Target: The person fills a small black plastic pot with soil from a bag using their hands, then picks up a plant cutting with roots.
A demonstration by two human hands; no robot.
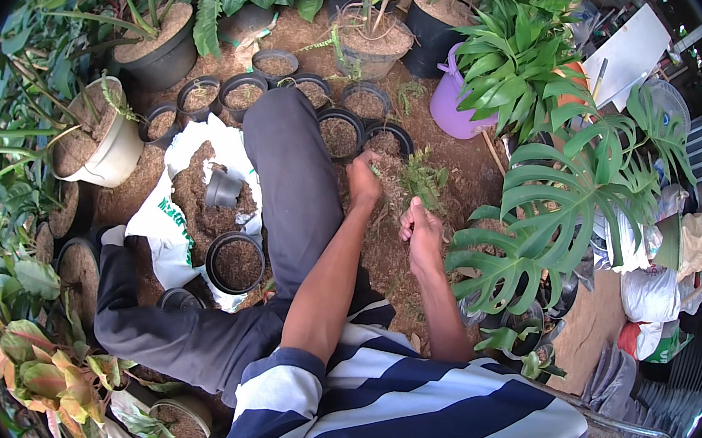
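My left hand [364,182] is closed, with a small green sprig [376,166] showing at its fingertips. It is just below a black pot [400,133] of soil. To its right and nearer me is my right hand [421,230], its fingers curled in and the thumb up; what they hold, if anything, is hidden. A leafy green cutting [425,180] lies on the soil just beyond that hand. Left of my knee, an opened white sack [161,217] of soil carries a small tipped grey pot [223,188]. A black pot of soil [236,263] stands at its near edge.
Several small black pots [243,95] of soil, some with sprigs, cluster beyond my knee. Larger potted plants line the left and far sides. A purple bag-like pot [452,106] stands at far right. Broad split leaves [550,198] reach in near my right hand.
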